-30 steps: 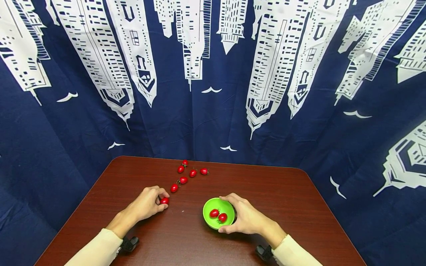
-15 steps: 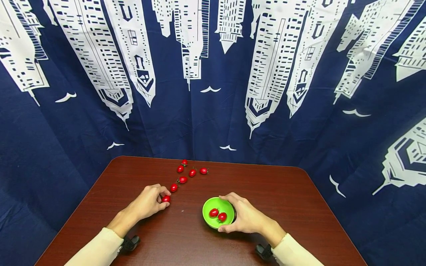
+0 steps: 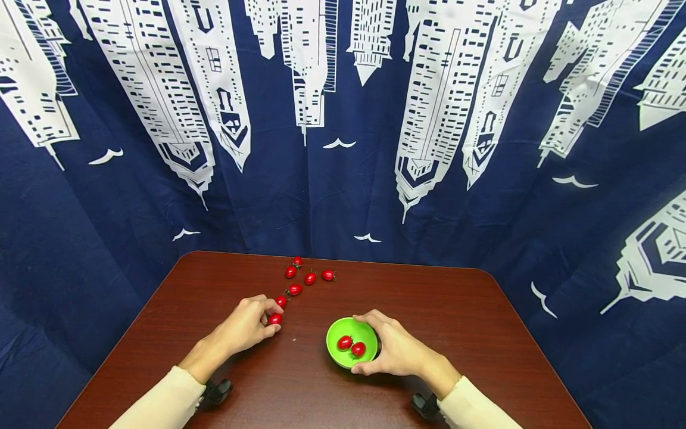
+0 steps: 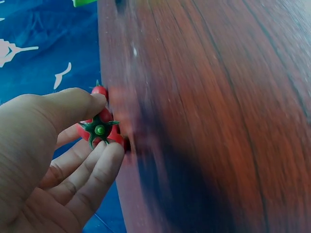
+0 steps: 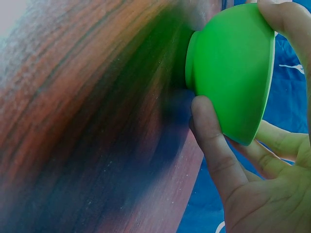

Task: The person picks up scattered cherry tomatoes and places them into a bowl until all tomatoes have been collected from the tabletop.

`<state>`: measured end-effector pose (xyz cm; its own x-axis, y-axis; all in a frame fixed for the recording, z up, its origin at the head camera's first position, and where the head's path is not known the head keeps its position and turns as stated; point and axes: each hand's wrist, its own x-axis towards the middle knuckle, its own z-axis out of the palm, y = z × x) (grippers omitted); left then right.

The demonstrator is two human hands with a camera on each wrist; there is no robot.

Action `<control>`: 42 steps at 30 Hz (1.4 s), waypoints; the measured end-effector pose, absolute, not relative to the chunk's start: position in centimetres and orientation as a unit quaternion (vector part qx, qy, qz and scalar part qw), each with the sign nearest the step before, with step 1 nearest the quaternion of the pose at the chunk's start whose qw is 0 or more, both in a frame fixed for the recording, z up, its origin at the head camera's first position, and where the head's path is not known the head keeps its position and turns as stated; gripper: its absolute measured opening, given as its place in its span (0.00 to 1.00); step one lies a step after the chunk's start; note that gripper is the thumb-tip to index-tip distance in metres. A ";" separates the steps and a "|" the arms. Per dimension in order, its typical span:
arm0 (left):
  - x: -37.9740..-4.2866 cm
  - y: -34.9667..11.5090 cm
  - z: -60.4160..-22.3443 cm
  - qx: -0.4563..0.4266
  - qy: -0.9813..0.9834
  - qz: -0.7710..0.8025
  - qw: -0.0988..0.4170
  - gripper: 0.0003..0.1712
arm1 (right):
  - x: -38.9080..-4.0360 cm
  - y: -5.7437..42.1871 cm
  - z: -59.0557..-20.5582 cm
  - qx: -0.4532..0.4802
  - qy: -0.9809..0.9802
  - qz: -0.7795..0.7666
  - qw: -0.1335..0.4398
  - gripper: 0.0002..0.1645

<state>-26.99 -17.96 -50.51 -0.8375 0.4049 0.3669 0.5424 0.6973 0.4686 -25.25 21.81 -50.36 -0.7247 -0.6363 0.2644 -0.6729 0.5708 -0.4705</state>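
In the head view my left hand (image 3: 243,325) pinches a red cherry tomato (image 3: 275,319) low over the table. The left wrist view shows this tomato's green calyx (image 4: 99,129) between thumb and fingers. Just beyond the fingertips lies another cherry tomato (image 3: 281,301), partly covered by them. My right hand (image 3: 404,351) grips a small green bowl (image 3: 347,326) from its right side, thumb at the near rim and fingers at the far rim. Two cherry tomatoes (image 3: 345,343) lie inside the bowl. Its footed outside (image 5: 233,73) fills the right wrist view, and the bowl stands upright on the table.
Several more cherry tomatoes (image 3: 310,278) lie scattered toward the back of the brown wooden table (image 3: 418,298). Behind the table's far edge hangs a dark blue curtain (image 3: 278,196) with white buildings and birds. A dark wrist device (image 3: 217,391) sits on the left forearm.
My left hand has shifted a little to the right and away from me with the tomato in its fingers, coming close to another tomato. The right hand and bowl have hardly moved.
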 end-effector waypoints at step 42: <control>-26.2 -12.5 -50.2 -0.397 -0.845 -0.328 0.144 0.14 | -25.4 21.7 -50.4 0.363 -0.891 0.271 0.027 0.59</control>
